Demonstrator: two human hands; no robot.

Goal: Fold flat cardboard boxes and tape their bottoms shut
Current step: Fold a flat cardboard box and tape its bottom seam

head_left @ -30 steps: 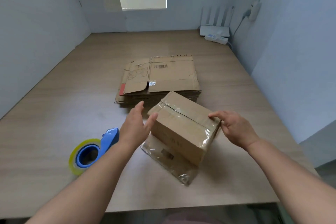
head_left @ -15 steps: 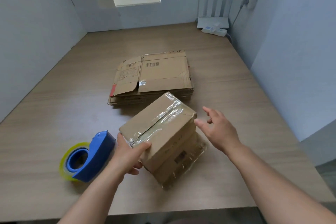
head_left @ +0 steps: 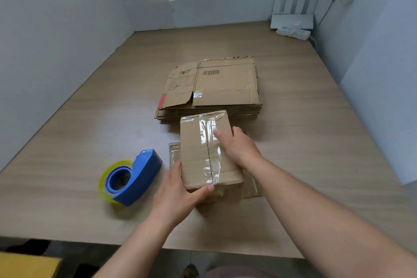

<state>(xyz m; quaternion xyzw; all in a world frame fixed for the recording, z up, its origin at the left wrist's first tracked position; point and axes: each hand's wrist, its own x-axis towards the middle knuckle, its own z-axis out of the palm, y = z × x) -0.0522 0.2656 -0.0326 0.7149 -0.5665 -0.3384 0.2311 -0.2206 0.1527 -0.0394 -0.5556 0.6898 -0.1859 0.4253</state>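
1 head-worn camera looks forward and down, close over the table (head_left: 316,119).

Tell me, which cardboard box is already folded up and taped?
The small box in front, clear tape along its seam; the rest lie flat in a stack behind.

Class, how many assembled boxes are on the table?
1: the box between the left hand and right hand, beside the tape dispenser. The stack behind holds only flat ones.

tape dispenser (head_left: 133,179) left of box (head_left: 208,153), flat stack (head_left: 214,90) behind
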